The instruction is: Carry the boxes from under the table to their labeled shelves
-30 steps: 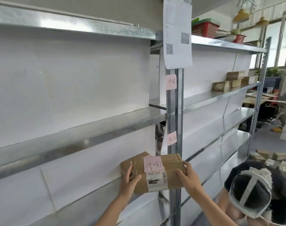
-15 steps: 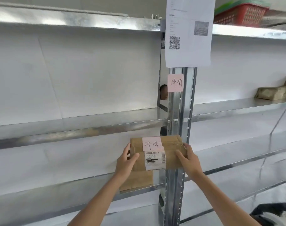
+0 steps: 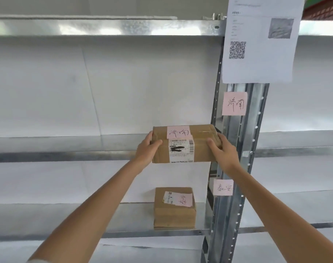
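A brown cardboard box (image 3: pixel 199 149) with a pink note and a white barcode label is held at the front lip of the middle metal shelf (image 3: pixel 67 147). My left hand (image 3: pixel 146 150) grips its left end and my right hand (image 3: pixel 221 150) grips its right end. The pink shelf label (image 3: pixel 234 103) on the steel upright carries the same two handwritten characters as the box's note. One shelf lower, a second brown box (image 3: pixel 173 215) with a pink note rests beside another pink label (image 3: pixel 222 187).
The steel upright post (image 3: pixel 235 168) stands just right of the held box. A white sheet with a QR code (image 3: pixel 260 38) hangs on it. A top shelf (image 3: pixel 105 27) runs overhead, and more shelves (image 3: pixel 304 143) continue to the right.
Both hands have raised the box from the lower shelf's height to the middle shelf's lip. The view has moved closer, and the lower box now shows.
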A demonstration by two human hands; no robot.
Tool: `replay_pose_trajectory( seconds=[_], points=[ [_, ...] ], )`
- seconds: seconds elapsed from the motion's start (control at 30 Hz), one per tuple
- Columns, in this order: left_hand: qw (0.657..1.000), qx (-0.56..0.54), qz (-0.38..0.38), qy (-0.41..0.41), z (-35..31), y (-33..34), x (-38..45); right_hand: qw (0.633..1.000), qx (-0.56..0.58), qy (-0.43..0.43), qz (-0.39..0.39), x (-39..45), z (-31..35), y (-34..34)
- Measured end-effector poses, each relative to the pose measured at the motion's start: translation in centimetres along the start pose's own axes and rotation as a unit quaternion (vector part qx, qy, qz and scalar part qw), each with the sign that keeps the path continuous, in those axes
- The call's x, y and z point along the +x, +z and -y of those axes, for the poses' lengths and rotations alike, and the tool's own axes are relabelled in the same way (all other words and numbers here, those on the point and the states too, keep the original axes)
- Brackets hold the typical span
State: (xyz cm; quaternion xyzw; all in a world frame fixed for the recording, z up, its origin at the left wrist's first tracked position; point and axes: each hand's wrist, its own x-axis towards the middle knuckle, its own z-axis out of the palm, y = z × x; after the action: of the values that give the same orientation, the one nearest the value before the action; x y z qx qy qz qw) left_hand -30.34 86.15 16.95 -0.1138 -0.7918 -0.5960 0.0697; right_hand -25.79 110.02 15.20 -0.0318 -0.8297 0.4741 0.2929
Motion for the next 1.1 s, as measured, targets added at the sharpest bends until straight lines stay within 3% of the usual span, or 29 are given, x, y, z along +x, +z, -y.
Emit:
replay_pose_trajectory(
  seconds=[0.63, 0.9, 1.1],
  points=[
    [0.998, 0.025, 0.024, -0.049, 1.7, 1.3, 12.5, 0.993, -0.057, 0.104, -0.001, 10.8, -1.4, 5.1],
    [0.999, 0.037, -0.02, -0.034, 2.1, 0.9, 10.5, 0.994, -0.001, 0.105, -0.012, 9.3, -1.3, 4.3],
    [0.997, 0.07, -0.021, 0.014, 2.1, 0.3, 5.9, 0.999, -0.007, 0.053, -0.006, 5.4, -1.0, 3.1]
  ],
)
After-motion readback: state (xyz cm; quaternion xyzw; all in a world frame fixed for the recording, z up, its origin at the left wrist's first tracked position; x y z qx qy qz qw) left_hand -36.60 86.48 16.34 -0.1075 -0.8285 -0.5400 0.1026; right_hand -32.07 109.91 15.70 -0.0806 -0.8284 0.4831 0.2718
